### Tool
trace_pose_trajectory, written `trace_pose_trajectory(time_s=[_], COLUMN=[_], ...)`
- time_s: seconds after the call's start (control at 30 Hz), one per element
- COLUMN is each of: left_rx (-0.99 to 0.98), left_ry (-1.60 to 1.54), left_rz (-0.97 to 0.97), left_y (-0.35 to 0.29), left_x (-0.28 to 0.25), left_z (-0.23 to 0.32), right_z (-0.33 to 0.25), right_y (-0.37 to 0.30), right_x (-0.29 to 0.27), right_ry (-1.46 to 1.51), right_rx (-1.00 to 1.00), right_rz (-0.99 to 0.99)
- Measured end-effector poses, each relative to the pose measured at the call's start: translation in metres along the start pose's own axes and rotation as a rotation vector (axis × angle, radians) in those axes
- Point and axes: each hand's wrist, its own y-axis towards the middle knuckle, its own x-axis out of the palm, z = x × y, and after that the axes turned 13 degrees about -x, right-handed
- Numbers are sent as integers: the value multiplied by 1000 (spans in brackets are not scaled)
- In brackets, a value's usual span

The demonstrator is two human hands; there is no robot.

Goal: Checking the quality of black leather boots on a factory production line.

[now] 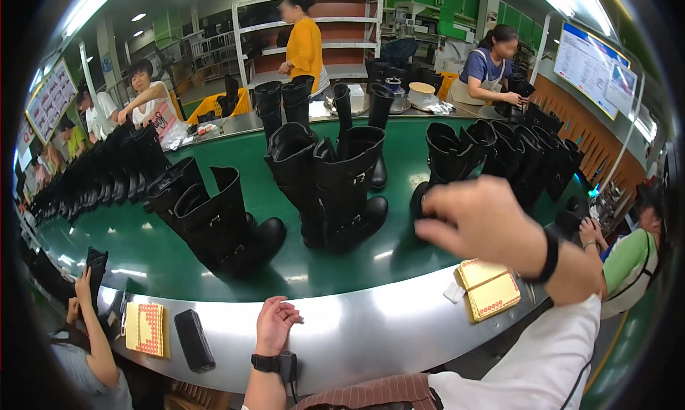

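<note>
My left hand [277, 326] rests palm up by the steel ledge's inner edge, its fingers loosely bent and nothing in them. Over the right side of the green belt hangs my right hand [477, 219], thumb and fingers apart and pointing left. It is nearest to a black boot [447, 150], whose toe it partly hides; whether they touch I cannot tell. A pair of tall black boots with buckles [349, 189] stands upright in the middle. Another black pair [214, 221] stands to the left, its toes to the right.
Along the steel ledge [399, 317] lie a black phone [193, 340], a yellow card stack [145, 329] and a banded yellow stack [489, 290]. Rows of black boots [114, 169] line the belt [300, 273]. Co-workers [492, 67] stand across it, others at both sides.
</note>
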Motion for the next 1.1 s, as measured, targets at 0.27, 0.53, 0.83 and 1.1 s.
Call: trace_pose_trajectory(time_s=[0.27,0.53,0.83,1.1], left_rx=[44,189,339,353], left_ry=[51,108,120,298], left_rz=[49,179,253,399], left_y=[4,11,21,21], left_x=[1,2,-5,5], left_z=[-3,-16,-25,-35], right_z=[-73,-82,-80,-81], right_y=[-202,-258,-265,-268], right_x=[150,243,244,246], right_ry=[313,253,273,261], right_rx=[408,522,484,414], right_rz=[38,387,404,444])
